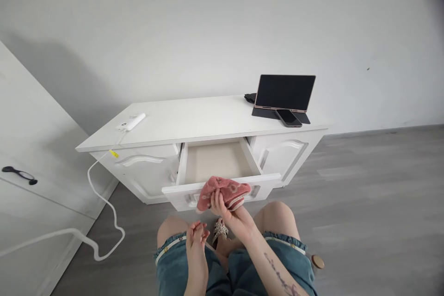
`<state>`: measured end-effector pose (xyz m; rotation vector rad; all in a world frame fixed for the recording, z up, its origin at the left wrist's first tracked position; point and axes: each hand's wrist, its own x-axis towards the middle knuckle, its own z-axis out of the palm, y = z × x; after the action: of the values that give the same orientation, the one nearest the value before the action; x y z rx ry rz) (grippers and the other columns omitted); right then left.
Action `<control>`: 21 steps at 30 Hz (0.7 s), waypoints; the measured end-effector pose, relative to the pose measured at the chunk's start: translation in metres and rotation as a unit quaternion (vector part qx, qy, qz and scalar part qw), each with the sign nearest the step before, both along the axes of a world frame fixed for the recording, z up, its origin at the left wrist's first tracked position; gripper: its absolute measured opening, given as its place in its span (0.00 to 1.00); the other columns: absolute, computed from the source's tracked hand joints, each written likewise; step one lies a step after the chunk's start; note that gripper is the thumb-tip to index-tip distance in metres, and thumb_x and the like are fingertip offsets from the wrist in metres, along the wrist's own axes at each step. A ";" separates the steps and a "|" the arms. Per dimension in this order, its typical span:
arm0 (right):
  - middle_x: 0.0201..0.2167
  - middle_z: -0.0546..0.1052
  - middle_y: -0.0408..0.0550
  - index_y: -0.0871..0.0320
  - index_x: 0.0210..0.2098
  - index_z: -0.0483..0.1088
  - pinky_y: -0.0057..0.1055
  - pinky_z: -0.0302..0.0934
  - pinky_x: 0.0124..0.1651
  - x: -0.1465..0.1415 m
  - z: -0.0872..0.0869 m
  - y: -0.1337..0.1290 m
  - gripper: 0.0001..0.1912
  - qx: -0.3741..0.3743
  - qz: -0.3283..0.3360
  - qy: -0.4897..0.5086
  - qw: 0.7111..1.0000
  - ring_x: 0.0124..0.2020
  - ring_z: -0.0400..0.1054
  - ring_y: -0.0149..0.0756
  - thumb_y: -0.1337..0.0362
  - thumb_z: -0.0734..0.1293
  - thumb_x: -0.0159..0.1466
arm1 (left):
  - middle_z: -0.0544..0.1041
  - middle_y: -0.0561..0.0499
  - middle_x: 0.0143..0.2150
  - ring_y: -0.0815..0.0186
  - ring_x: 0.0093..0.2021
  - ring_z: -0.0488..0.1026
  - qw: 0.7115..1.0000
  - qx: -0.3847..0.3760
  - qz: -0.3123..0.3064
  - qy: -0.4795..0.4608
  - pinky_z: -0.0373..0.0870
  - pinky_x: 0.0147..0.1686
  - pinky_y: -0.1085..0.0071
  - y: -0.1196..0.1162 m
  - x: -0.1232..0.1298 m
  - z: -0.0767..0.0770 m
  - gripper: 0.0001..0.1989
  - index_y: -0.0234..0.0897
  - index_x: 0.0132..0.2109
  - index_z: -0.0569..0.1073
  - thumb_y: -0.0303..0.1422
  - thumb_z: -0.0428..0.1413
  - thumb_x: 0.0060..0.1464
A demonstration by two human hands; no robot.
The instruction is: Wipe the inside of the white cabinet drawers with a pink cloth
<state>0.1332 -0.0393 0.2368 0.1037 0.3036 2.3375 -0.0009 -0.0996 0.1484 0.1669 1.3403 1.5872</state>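
Observation:
My right hand (234, 222) is closed on a small pink towel (229, 189) with a pale circle pattern and a light edge. The towel is bunched up in front of the drawer front and covers part of it. Behind it, the white drawer (217, 162) is pulled out, and its pale bottom shows bare. My left hand (197, 240) rests lower, above my left thigh, with loosely curled fingers and nothing in it. It is apart from the towel.
A white cabinet (194, 118) stands against the wall. On its top are a tablet (286, 92), a phone (288, 118), a black item (249, 98) and a white power strip (133, 122). Its cord (113, 212) hangs at left, near a white door (34, 148).

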 end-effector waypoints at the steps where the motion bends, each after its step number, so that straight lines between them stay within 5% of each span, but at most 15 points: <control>1: 0.47 0.73 0.53 0.74 0.51 0.62 0.18 0.66 0.49 0.008 0.001 0.000 0.17 0.015 -0.007 0.000 1.000 0.50 0.69 0.21 0.80 0.56 0.63 | 0.75 0.48 0.36 0.64 0.37 0.75 1.000 0.001 -0.015 -0.008 0.71 0.40 0.67 0.004 0.003 0.003 0.07 0.38 0.35 0.73 0.30 0.62 0.46; 7: 0.46 0.73 0.52 0.70 0.51 0.64 0.22 0.66 0.52 0.058 0.002 -0.004 0.19 0.094 -0.088 -0.021 0.992 0.51 0.69 0.22 0.83 0.54 0.62 | 0.78 0.45 0.37 0.61 0.40 0.77 0.988 0.047 -0.109 -0.095 0.72 0.45 0.64 0.032 0.027 0.026 0.12 0.36 0.35 0.75 0.31 0.66 0.40; 13: 0.46 0.73 0.52 0.70 0.50 0.65 0.23 0.64 0.53 0.107 -0.003 -0.005 0.18 0.106 -0.148 -0.059 0.981 0.50 0.69 0.22 0.80 0.55 0.62 | 0.78 0.50 0.32 0.65 0.34 0.76 0.981 0.071 -0.114 -0.142 0.72 0.43 0.65 0.057 0.048 0.035 0.11 0.37 0.28 0.74 0.30 0.68 0.36; 21: 0.44 0.73 0.55 0.74 0.50 0.63 0.22 0.65 0.50 0.161 -0.030 -0.002 0.20 -0.107 -0.200 0.017 0.974 0.49 0.70 0.23 0.79 0.51 0.61 | 0.77 0.54 0.28 0.69 0.34 0.75 0.984 0.077 -0.109 -0.119 0.74 0.37 0.71 0.064 0.052 0.036 0.15 0.36 0.25 0.73 0.30 0.71 0.31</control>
<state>0.2944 -0.0414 0.2066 0.0901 0.5019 1.8942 0.0509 -0.0355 0.1842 0.2033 0.9819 1.4736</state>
